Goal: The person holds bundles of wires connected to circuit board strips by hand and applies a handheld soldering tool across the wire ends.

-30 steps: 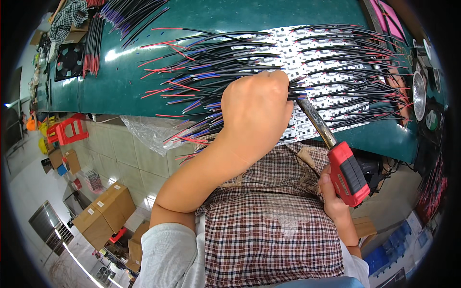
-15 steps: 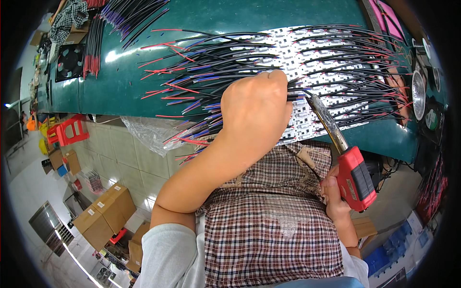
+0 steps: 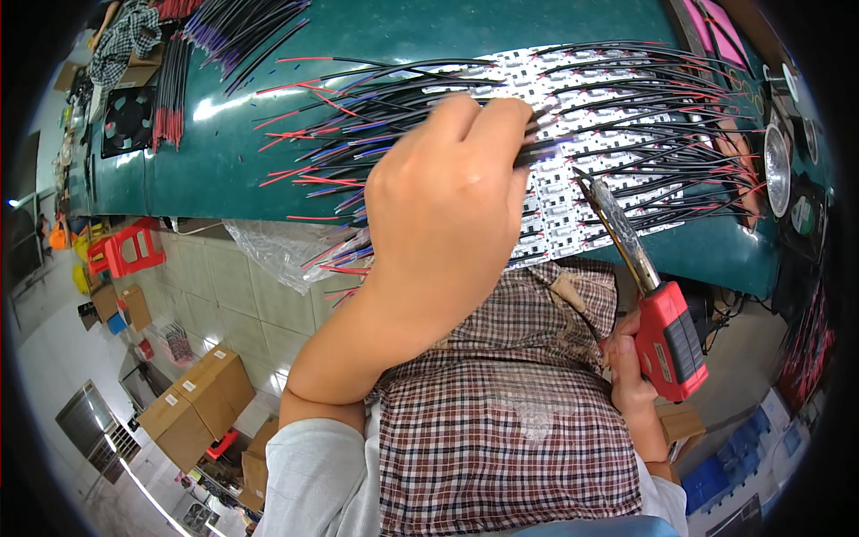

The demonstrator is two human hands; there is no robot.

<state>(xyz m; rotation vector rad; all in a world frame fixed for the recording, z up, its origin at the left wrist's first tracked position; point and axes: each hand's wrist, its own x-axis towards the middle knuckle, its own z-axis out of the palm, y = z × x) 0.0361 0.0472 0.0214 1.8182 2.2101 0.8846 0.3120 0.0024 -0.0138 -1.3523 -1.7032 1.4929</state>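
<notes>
My left hand (image 3: 452, 188) is closed over the middle of the board panel, its fingertips pinching black wires (image 3: 540, 149) whose ends are smeared by motion. Below it lies a panel of small white circuit boards (image 3: 557, 219), with rows of black wires attached along the right side. More loose black wires with red and blue-purple ends (image 3: 344, 183) spread out to the left, partly hidden by the hand. My right hand (image 3: 628, 371) grips a red and black soldering gun (image 3: 673, 345). Its wrapped metal barrel points up and left, with the tip just above the boards.
Wire bundles (image 3: 242, 36) and a black fan (image 3: 128, 121) sit on the green table (image 3: 403, 27) at the far left. A round metal reel (image 3: 778, 172) stands at the right. Below are a red stool (image 3: 134, 249), clear plastic sheeting (image 3: 277, 255) and cardboard boxes (image 3: 197, 403).
My left hand has lifted and shifted left and away from the soldering tip, its fingers pinching wires. The soldering gun has moved slightly down and right.
</notes>
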